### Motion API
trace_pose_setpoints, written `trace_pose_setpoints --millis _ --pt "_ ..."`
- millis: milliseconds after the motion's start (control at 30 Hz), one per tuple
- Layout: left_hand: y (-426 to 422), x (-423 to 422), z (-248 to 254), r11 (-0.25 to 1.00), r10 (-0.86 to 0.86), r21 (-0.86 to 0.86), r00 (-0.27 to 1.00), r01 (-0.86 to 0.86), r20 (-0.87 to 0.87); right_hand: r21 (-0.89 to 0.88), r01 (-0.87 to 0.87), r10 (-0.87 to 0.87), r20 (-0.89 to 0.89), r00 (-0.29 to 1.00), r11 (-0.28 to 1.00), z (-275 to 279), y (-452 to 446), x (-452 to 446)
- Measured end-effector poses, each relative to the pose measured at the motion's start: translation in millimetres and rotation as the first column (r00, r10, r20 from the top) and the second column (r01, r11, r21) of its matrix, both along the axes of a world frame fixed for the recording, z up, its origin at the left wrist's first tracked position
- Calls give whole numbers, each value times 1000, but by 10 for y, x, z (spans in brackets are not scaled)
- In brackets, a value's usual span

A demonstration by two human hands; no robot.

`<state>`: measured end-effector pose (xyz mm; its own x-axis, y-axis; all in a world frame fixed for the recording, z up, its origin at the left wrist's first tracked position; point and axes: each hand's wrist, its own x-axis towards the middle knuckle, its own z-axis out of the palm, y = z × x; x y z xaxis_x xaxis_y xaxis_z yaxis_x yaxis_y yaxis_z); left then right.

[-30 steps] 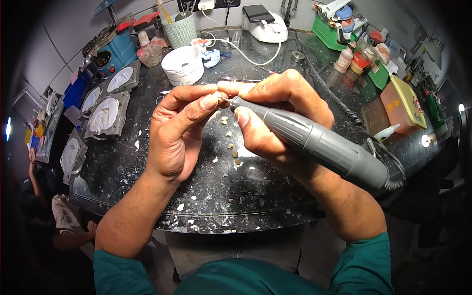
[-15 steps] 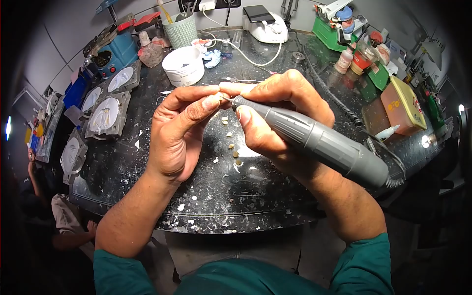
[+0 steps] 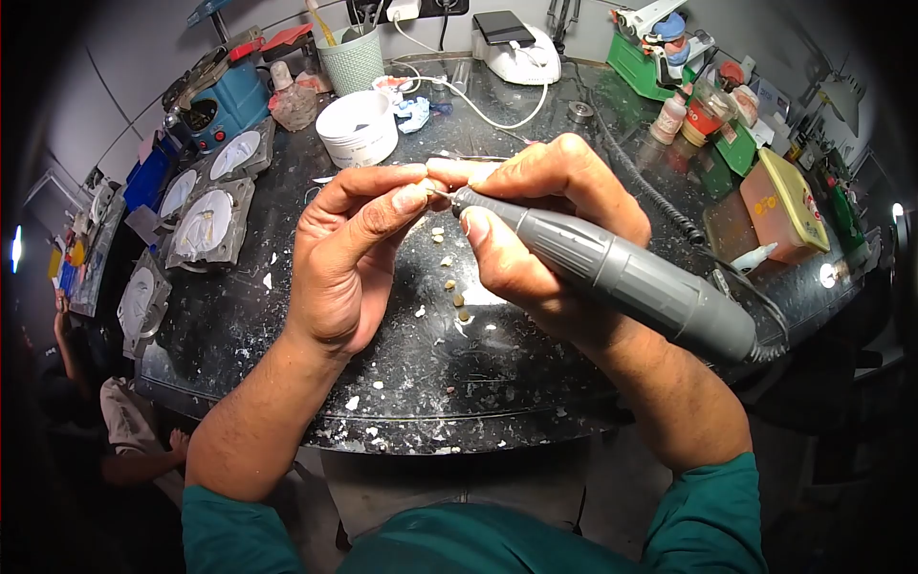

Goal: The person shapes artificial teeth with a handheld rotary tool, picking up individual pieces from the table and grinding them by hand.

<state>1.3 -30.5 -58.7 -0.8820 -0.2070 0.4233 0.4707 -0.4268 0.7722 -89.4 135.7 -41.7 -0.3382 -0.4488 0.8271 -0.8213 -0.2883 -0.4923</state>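
Observation:
My left hand (image 3: pixel 349 249) pinches a tiny pale piece (image 3: pixel 426 187) between thumb and index finger; the fingertips cover most of it. A grey rotary handpiece (image 3: pixel 622 273) lies in my right hand (image 3: pixel 555 225), held like a pen, with its thin metal tip (image 3: pixel 442 195) at the small piece. The fingertips of both hands touch. Below them, several small tooth-like pieces (image 3: pixel 449 285) form a loose row on the black table (image 3: pixel 402 373), among white crumbs.
Metal flasks with white plaster (image 3: pixel 203 226) stand at the left, near a blue machine (image 3: pixel 225 105). A white tub (image 3: pixel 356 129) and green cup (image 3: pixel 351 62) are behind my hands. At right are a yellow-lidded box (image 3: pixel 784 206) and coiled cord (image 3: pixel 655 196). Another person's arm (image 3: pixel 143 469) shows lower left.
The handpiece and my right hand have shifted very slightly. Both hands keep their grips, and the pieces on the table stay where they were.

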Motion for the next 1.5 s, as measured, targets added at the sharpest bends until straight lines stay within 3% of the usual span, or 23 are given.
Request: trace_pose_setpoints --millis 333,833,900,1000,1067,1100,1133,1200,1267,1300,1400,1433,1500 --pt "-14 -8 -7 995 -63 76 997 60 43 -21 17 -17 -22 1000 1000 -2 18 9" --pt "1 -1 17 996 -68 54 997 66 32 1 -18 18 -22 1000 1000 -3 11 -6" --pt "12 2 25 998 -40 45 998 37 49 35 13 -13 13 1000 999 43 44 41" --pt "-45 -10 39 1000 19 21 998 -20 64 -90 -61 60 -6 998 994 -18 -35 -36" --pt "-243 -56 175 985 141 -91 989 -146 -51 -61 -14 17 44 999 998 25 -10 -37" --pt "-379 -11 284 955 238 -168 970 -243 -50 -71 -14 18 50 999 997 29 -8 -56" --pt "-509 25 408 878 306 -358 948 -317 -88 -84 -15 19 54 998 996 36 18 -78" --pt "-655 145 591 628 490 -694 872 -352 2 -88 7 2 102 995 996 37 22 -67" --pt "-800 157 536 463 502 -875 855 -142 127 -214 -2 36 153 988 977 -22 -50 -112" --pt "-828 133 462 272 581 -959 809 -84 94 -208 -7 40 153 987 978 -31 -58 -118" --pt "-782 49 347 214 550 -975 816 67 177 -190 -11 40 148 988 982 -54 -73 -128" --pt "-800 34 297 258 521 -958 816 128 249 -179 -5 30 138 990 984 -55 -74 -135" --pt "-783 24 270 203 548 -967 801 153 242 -163 14 6 126 992 986 -51 -57 -136"
